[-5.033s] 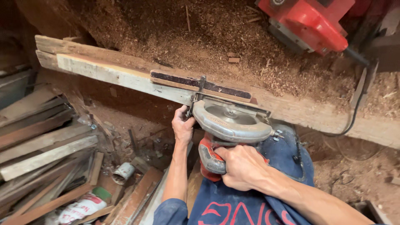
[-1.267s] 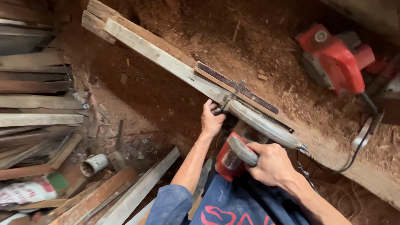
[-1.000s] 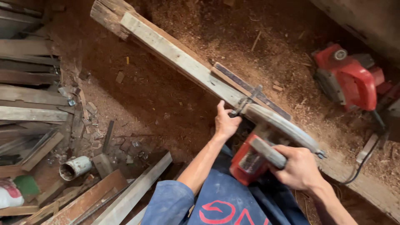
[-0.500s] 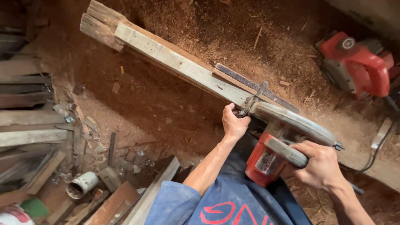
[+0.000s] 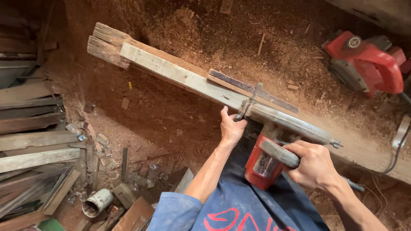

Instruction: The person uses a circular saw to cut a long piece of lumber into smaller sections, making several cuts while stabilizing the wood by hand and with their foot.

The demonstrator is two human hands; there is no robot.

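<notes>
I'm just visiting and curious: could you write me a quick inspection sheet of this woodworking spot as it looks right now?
Surface: long pale plank lying over a sawdust-covered floor.
Job's things: red circular saw set against the plank's near edge, with a metal guide bar on top.
Clutter: stacked boards at left, wood scraps, a small tin can.
Grips: left hand presses at the saw's front by the guide clamp; right hand wraps the saw's handle.
Cables: a dark cord at right.
Surroundings: a second red power tool resting in the sawdust.
</notes>
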